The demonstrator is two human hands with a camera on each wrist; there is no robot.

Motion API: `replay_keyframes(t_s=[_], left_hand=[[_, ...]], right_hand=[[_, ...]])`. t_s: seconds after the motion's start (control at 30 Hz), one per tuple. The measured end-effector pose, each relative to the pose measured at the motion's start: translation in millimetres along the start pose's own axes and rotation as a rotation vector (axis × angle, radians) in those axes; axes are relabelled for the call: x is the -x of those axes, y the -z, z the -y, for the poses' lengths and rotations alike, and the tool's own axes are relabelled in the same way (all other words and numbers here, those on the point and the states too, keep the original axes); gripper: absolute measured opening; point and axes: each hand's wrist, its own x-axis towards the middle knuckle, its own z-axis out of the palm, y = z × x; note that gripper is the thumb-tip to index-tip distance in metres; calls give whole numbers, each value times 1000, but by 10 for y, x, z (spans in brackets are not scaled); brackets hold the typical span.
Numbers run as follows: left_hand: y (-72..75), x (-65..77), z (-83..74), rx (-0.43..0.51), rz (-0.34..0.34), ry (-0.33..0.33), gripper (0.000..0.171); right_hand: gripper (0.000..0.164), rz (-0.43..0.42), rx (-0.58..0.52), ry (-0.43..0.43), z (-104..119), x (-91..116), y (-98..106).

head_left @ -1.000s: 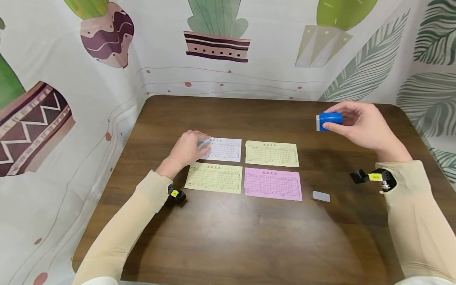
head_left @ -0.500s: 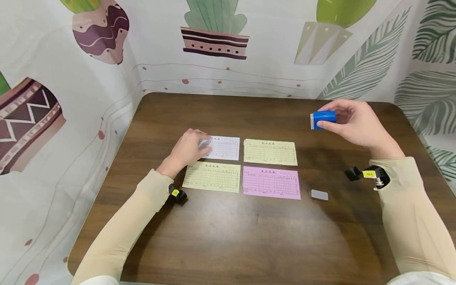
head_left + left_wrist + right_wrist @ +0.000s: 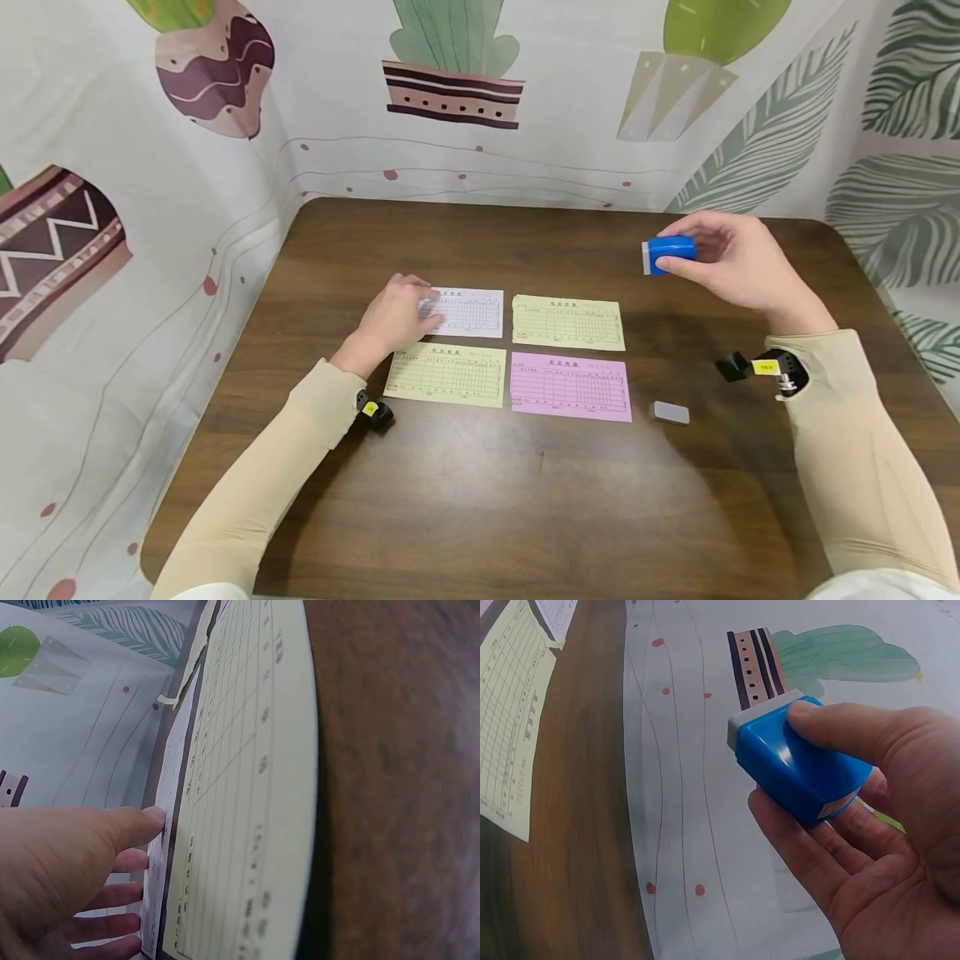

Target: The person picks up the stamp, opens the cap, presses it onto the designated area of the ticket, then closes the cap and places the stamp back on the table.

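Above the table's right side, my right hand pinches a blue stamp between thumb and fingers; its pale grey end faces left. The right wrist view shows the same stamp clearly, thumb on one face and fingers on the other. My left hand rests on the left part of a white form, with fingers extended. In the left wrist view, its thumb and fingertips touch the white sheet. Just in front of that hand lies a yellow form.
A second yellow form and a pink form lie to the right, making two rows. Beside the pink one sits a small grey cap-like block. Patterned cloth hangs behind the brown table.
My right hand has shifted a little to the left with the stamp. The left hand stays on the white form. The head view has shifted slightly.
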Motion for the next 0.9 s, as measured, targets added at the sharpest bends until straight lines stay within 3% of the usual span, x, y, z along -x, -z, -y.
replay_keyframes(t_s=[0.4,0.9], left_hand=[[34,10,7,-24,4,3,43],[23,1,-2,-9,37,26,43]], right_hand=[[33,39,-59,63,267,-134,-161],[29,161,-75,157,546,-296,-496]])
